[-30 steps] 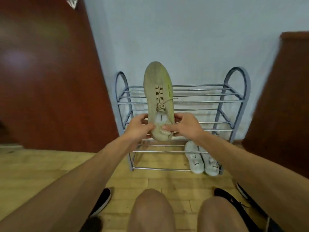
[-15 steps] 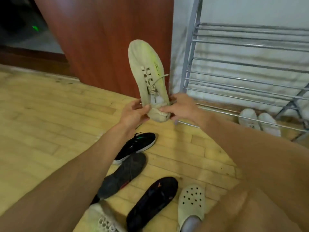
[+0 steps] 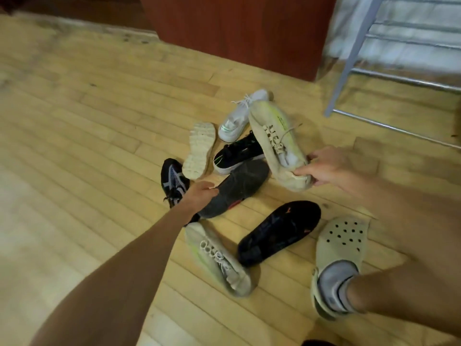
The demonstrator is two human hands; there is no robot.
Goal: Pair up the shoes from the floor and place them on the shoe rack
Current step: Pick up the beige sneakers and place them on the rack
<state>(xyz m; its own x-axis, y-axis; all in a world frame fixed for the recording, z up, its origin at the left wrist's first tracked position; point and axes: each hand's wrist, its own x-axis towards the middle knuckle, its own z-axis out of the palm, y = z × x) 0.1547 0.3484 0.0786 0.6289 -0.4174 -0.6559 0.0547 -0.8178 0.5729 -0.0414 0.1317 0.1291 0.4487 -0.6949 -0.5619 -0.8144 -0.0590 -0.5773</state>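
Observation:
My right hand (image 3: pixel 326 168) grips the heel of a beige lace-up sneaker (image 3: pixel 274 136), held low over the pile with its toe pointing away. Its match, a second beige sneaker (image 3: pixel 219 258), lies on the floor near my left forearm. My left hand (image 3: pixel 199 196) rests low on a dark grey shoe (image 3: pixel 244 183); its fingers are hidden from me. Only the left leg and low bars of the metal shoe rack (image 3: pixel 349 63) show at the top right.
On the wooden floor lie a white sneaker (image 3: pixel 239 116), an upturned white sole (image 3: pixel 199 149), a black sneaker with green trim (image 3: pixel 237 153), a black-and-grey sneaker (image 3: pixel 172 181) and a black slipper (image 3: pixel 279 231). My foot wears a beige clog (image 3: pixel 341 245). A brown cabinet (image 3: pixel 237 28) stands behind.
My view swung from the rack down and left to the pile. My left hand let go of the beige sneaker and dropped to the grey shoe; my right hand lowered the sneaker.

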